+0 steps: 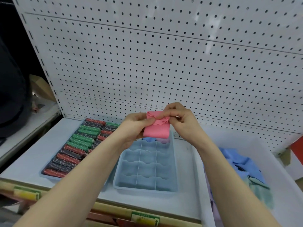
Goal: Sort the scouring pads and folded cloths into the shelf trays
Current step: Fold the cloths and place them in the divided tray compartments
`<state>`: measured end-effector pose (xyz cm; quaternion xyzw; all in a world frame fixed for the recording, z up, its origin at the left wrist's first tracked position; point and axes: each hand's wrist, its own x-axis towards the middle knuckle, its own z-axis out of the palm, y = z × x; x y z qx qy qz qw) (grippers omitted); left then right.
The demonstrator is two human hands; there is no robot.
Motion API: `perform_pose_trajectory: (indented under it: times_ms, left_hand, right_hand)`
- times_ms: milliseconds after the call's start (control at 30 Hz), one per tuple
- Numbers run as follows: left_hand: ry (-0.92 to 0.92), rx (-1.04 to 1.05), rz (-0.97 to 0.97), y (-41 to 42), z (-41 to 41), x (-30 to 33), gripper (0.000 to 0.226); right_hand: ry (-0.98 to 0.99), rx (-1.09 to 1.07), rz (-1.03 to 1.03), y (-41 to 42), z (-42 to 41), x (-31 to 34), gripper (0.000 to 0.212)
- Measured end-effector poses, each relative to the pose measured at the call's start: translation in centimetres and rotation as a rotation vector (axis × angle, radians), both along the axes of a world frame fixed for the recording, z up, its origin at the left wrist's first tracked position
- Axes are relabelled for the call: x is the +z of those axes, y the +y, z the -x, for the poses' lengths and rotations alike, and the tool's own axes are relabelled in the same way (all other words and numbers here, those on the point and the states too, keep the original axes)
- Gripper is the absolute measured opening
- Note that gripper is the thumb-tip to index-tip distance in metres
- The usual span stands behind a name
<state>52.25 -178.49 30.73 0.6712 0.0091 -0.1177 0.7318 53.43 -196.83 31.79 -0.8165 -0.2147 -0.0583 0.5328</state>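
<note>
**Head view: both hands pinch a pink folded cloth above the divided tray**

Fingers of the left hand (137,124) and the right hand (179,117) are curled and pinch the scalloped top edge of a pink folded cloth with a fine dotted texture (156,127), one hand at each upper corner. The cloth hangs from the fingertips in the air, its lower fold hanging free.

Directly below the fingers sits a pale blue plastic tray split by wavy dividers into three columns of compartments (146,187). Its far compartments, just under the hanging cloth, hold a blue cloth and a lilac one; the nearer compartments show only bare plastic.

Left of the fingers and lower lies a second shallow blue tray (49,176) packed with rows of glittery scouring pads in red, green and dark grey (77,149), lying side by side.

Right of the fingers stands a white bin (288,181) holding loose blue and pale green cloths (242,166).

Both trays rest on a white shelf (32,154). Behind the fingers rises a white pegboard back panel (164,54) dotted with dark holes. Along the shelf's near edge runs a price strip with a yellow label (27,194) and a green-bordered label (145,218); their writing is too blurred to read.
</note>
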Motion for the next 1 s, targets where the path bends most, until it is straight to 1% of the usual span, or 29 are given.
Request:
perform_pose_trajectory:
  times_ms: [33, 67, 167, 200, 300, 333, 400, 467, 567, 600, 667, 733, 800, 867, 967, 1000]
  left_hand:
    - [-0.011, 0.034, 0.002, 0.1, 0.0, -0.3, 0.023]
    - [-0.027, 0.056, 0.007, 0.3, 0.0, -0.5, 0.021]
    - [-0.1, 0.058, 0.045, 0.6, 0.0, -1.2, 0.015]
    - [-0.129, 0.05, 0.051, 0.7, 0.1, -1.3, 0.014]
    - [-0.201, 0.063, 0.034, 1.1, 0.3, -1.9, 0.022]
    - [-0.216, 0.073, 0.015, 1.2, 0.3, -2.1, 0.025]
    - [-0.216, 0.072, -0.012, 1.5, 0.3, -2.5, 0.025]
    - [-0.171, 0.039, -0.003, 1.7, 0.2, -2.7, 0.025]
    - [-0.026, -0.028, 0.059, 1.9, 0.1, -2.7, 0.021]
    - [-0.012, -0.047, 0.043, 2.0, 0.0, -2.8, 0.019]
    - [-0.06, -0.035, -0.023, 2.0, -0.1, -3.4, 0.013]
    - [-0.146, 0.014, -0.071, 2.0, -0.2, -4.0, 0.014]
    - [-0.201, 0.035, -0.067, 2.1, -0.3, -4.3, 0.022]
    - [-0.215, 0.039, -0.033, 2.4, -0.2, -4.5, 0.029]
    - [-0.2, 0.025, 0.004, 2.6, 0.0, -4.7, 0.03]
    - [-0.173, 0.019, 0.018, 2.6, 0.0, -4.8, 0.028]
  right_hand:
    - [0.033, 0.02, -0.011, 0.0, 0.1, -0.1, 0.05]
    - [0.08, 0.035, -0.065, 0.1, 0.2, -0.3, 0.045]
    - [0.252, 0.042, -0.352, 0.2, 0.4, -1.0, 0.022]
    - [0.301, 0.03, -0.394, 0.4, 0.4, -1.4, 0.015]
    - [0.329, -0.022, -0.318, 1.1, 0.7, -2.9, 0.007]
    - [0.328, -0.012, -0.327, 1.4, 0.9, -3.2, 0.006]
    - [0.349, 0.014, -0.382, 1.8, 1.1, -3.6, 0.015]
    - [0.349, 0.009, -0.369, 1.8, 1.1, -3.7, 0.019]
    - [0.217, -0.045, -0.256, 1.9, 1.1, -3.9, 0.022]
    - [0.156, -0.065, -0.194, 2.0, 1.1, -3.9, 0.022]
    - [0.096, -0.09, -0.117, 2.2, 1.1, -3.9, 0.019]
    - [0.138, -0.103, -0.146, 2.4, 1.2, -3.9, 0.021]
    - [0.219, -0.089, -0.221, 2.3, 1.3, -4.0, 0.028]
    - [0.289, -0.082, -0.264, 2.2, 1.6, -4.1, 0.033]
    - [0.383, -0.067, -0.365, 2.4, 2.0, -4.6, 0.027]
    - [0.384, -0.074, -0.38, 2.5, 2.1, -4.8, 0.025]
